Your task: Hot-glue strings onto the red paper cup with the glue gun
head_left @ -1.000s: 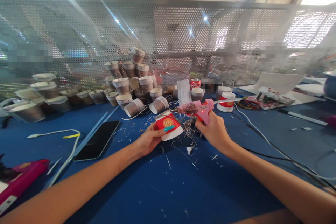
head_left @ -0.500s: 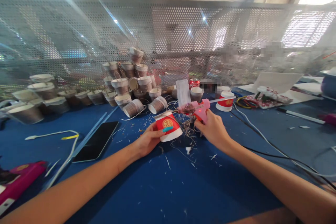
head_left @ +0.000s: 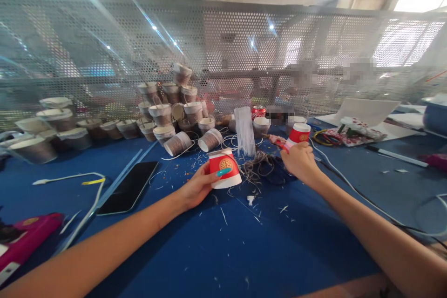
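One red cup in left hand, one glue gun in right hand.

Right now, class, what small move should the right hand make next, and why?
Probably lay the pink glue gun on the blue table. The right hand holds it away from the upturned red cup that the left hand steadies, beside a second red cup, and loose twine lies between the hands, wanting a free hand.
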{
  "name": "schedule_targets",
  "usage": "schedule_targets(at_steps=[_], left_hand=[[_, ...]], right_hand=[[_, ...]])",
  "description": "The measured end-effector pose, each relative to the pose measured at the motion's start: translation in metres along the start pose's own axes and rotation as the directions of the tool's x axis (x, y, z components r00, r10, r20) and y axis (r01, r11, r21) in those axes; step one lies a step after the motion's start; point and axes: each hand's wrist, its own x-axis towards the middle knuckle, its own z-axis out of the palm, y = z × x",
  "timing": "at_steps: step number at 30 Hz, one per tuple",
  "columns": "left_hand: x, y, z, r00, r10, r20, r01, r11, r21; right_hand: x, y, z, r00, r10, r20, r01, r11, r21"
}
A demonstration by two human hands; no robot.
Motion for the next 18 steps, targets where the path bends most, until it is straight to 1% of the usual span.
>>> schedule_targets(at_steps=[1, 2, 3, 4, 6, 7, 8, 9, 10, 11, 12, 13, 15, 16, 18], left_hand=[[0.000, 0.000, 0.000, 1.000, 0.000, 0.002, 0.000, 1.000, -0.002], [0.000, 0.000, 0.000, 1.000, 0.001, 0.001, -0.001, 1.000, -0.004], [0.000, 0.000, 0.000, 1.000, 0.001, -0.001, -0.001, 1.000, -0.003], [0.000, 0.000, 0.000, 1.000, 0.001, -0.008, -0.001, 1.000, 0.001], [0.000, 0.000, 0.001, 1.000, 0.002, -0.024, -0.002, 1.000, 0.014], [0.000, -0.001, 0.001, 0.999, 0.004, -0.032, -0.003, 1.000, 0.025], [0.001, -0.001, 0.002, 0.999, 0.005, -0.035, -0.004, 0.999, 0.037], [0.001, -0.002, 0.002, 0.999, 0.009, -0.035, -0.007, 0.999, 0.050], [0.001, -0.003, 0.003, 0.999, 0.016, -0.034, -0.013, 0.998, 0.061], [0.002, -0.003, 0.003, 0.999, 0.024, -0.034, -0.022, 0.997, 0.073], [0.002, -0.004, 0.003, 0.999, 0.036, -0.035, -0.033, 0.996, 0.085], [0.002, -0.005, 0.003, 0.998, 0.046, -0.034, -0.043, 0.994, 0.098], [0.002, -0.006, 0.003, 0.997, 0.063, -0.035, -0.058, 0.991, 0.118], [0.001, -0.006, 0.003, 0.997, 0.064, -0.036, -0.059, 0.990, 0.125], [0.001, -0.006, 0.005, 0.998, 0.054, -0.039, -0.048, 0.990, 0.133]], right_hand=[[-0.002, -0.003, -0.002, 0.997, 0.077, -0.030, -0.078, 0.995, -0.059], [-0.003, -0.006, -0.003, 0.991, 0.118, -0.063, -0.124, 0.987, -0.099], [-0.005, -0.009, -0.005, 0.989, 0.116, -0.094, -0.127, 0.985, -0.121], [-0.006, -0.013, -0.007, 0.991, 0.063, -0.116, -0.077, 0.990, -0.119], [-0.011, -0.020, -0.011, 0.983, -0.092, -0.156, 0.085, 0.995, -0.053], [-0.015, -0.024, -0.013, 0.972, -0.173, -0.156, 0.179, 0.983, 0.029], [-0.020, -0.028, -0.014, 0.958, -0.252, -0.139, 0.271, 0.953, 0.139], [-0.026, -0.033, -0.016, 0.942, -0.324, -0.092, 0.337, 0.901, 0.272], [-0.034, -0.038, -0.017, 0.927, -0.375, -0.002, 0.344, 0.849, 0.401], [-0.042, -0.042, -0.018, 0.891, -0.443, 0.099, 0.339, 0.795, 0.502], [-0.050, -0.047, -0.018, 0.847, -0.504, 0.169, 0.336, 0.754, 0.564], [-0.058, -0.050, -0.017, 0.806, -0.555, 0.207, 0.345, 0.724, 0.598], [-0.069, -0.056, -0.017, 0.761, -0.589, 0.273, 0.309, 0.698, 0.645], [-0.073, -0.058, -0.016, 0.749, -0.590, 0.302, 0.280, 0.695, 0.663], [-0.075, -0.060, -0.016, 0.743, -0.565, 0.359, 0.200, 0.699, 0.687]])
